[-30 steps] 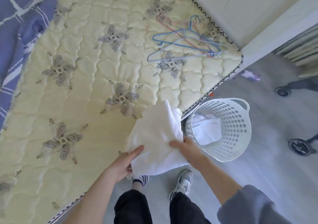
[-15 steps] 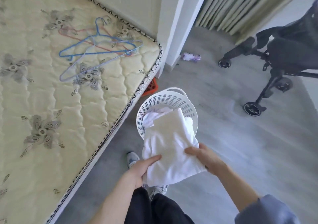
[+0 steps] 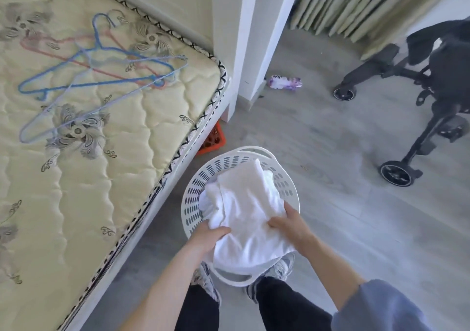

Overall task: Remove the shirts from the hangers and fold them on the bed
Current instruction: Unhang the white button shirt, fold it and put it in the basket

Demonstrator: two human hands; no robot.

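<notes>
Holding: a folded white shirt (image 3: 246, 211) is gripped from both sides above the basket (image 3: 288, 185).
Left hand (image 3: 208, 236): curled round the shirt's near left edge, with the thumb laid on top and the fingers hidden under the cloth.
Right hand (image 3: 290, 225): curled on the shirt's right edge, with the fingers pressed into the fabric from above.
Shirt: held over the basket's mouth, its far end reaching towards the far rim; whether the cloth below is touched cannot be told.
Basket: white and perforated, stood on the floor (image 3: 343, 216) just beside the bed (image 3: 114, 178); more white cloth (image 3: 209, 198) is seen inside at the left.
Shoes (image 3: 282, 267): planted on the floor at the basket's near rim.
Bed: a quilted cream mattress with grey flower motifs, seen on the left.
Hangers (image 3: 96, 76): blue, pale and pink wire ones, laid flat and overlapping near the bed's far corner.
Crate (image 3: 213, 140): orange, partly tucked under the bed beyond the basket.
Beyond: a purple packet (image 3: 284, 82) is seen beside a white pillar (image 3: 249, 38), and a black stroller (image 3: 432, 89) is stood at the right, before a curtain (image 3: 356, 5).
</notes>
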